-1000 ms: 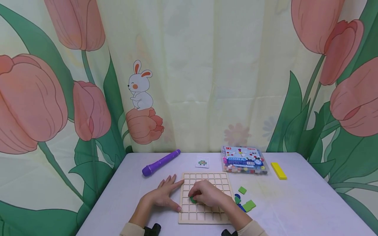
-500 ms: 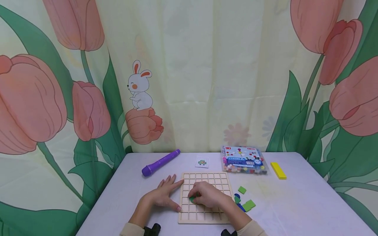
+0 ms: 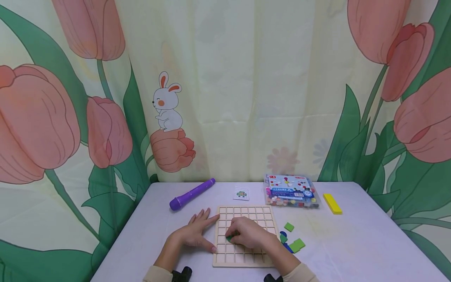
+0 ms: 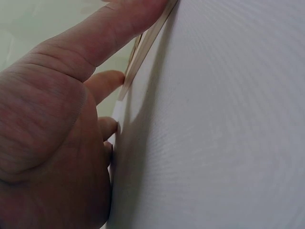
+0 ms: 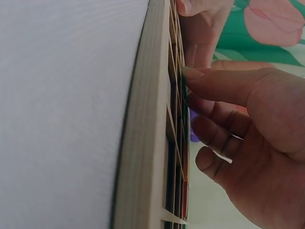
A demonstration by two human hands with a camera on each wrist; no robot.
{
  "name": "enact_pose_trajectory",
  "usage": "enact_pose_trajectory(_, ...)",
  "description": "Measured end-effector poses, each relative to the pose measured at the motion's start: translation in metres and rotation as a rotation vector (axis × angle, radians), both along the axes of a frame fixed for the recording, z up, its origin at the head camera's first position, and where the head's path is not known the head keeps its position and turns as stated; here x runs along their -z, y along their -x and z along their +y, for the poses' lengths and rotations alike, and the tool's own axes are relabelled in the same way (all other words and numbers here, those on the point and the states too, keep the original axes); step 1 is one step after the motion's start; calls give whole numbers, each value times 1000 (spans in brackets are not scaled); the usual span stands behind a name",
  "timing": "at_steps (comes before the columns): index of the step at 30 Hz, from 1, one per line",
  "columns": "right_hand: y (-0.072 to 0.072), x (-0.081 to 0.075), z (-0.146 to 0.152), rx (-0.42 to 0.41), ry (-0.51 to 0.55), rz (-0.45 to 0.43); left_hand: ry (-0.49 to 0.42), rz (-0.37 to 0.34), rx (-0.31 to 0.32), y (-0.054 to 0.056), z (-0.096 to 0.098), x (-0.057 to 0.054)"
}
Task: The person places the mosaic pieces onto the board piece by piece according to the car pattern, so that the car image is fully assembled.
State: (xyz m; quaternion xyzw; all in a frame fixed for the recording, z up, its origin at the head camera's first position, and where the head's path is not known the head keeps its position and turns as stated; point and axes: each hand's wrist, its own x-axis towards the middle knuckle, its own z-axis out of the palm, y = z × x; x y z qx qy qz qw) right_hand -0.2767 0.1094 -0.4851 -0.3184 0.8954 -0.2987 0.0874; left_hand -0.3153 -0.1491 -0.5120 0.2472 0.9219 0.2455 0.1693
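A light wooden grid board (image 3: 243, 259) lies on the white table. My left hand (image 3: 193, 234) is spread at its left side, with the thumb and index fingertips right at the frame; the left wrist view also has the thumb (image 4: 102, 36) along the board's edge. Over the left-middle squares, my right hand (image 3: 246, 232) pinches a small dark green piece (image 3: 229, 238), mostly covered by the fingers. In the right wrist view the thumb (image 5: 219, 83) tip meets the green piece at the level of the grid, and the other fingers are bent.
Loose light green tiles (image 3: 297, 245) and some blue and dark green pieces lie right of the board. Behind it are a small picture card (image 3: 241, 194), a clear box of colourful beads (image 3: 291, 192), a purple microphone-shaped stick (image 3: 192, 195) and a yellow bar (image 3: 332, 204).
Over the last second the right hand has shifted very slightly on the board with the green piece. The left hand keeps its place at the frame.
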Motion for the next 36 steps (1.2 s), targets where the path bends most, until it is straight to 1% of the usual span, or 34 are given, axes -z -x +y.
enact_pose_trajectory(5,-1,-1,0,2,-18,19,-1,-6,-2,-1,0,0)
enact_pose_trajectory(7,0,-1,1,15,-4,5,-2,-4,1,-1,-1,1)
enact_pose_trajectory(11,3,-3,9,65,51,11,-7,-3,0,-1,-1,1)
enact_pose_trajectory(16,4,-12,24,107,112,35,-9,-7,-6,-1,1,2)
enact_pose_trajectory(19,5,-15,33,127,125,40,-11,-10,-8,0,1,3)
enact_pose_trajectory(24,7,-18,49,185,130,46,-10,-8,-9,0,2,4)
enact_pose_trajectory(29,7,-19,63,188,156,66,-22,5,-4,-1,2,2)
enact_pose_trajectory(36,6,-22,83,232,157,77,-18,1,-10,-1,1,0)
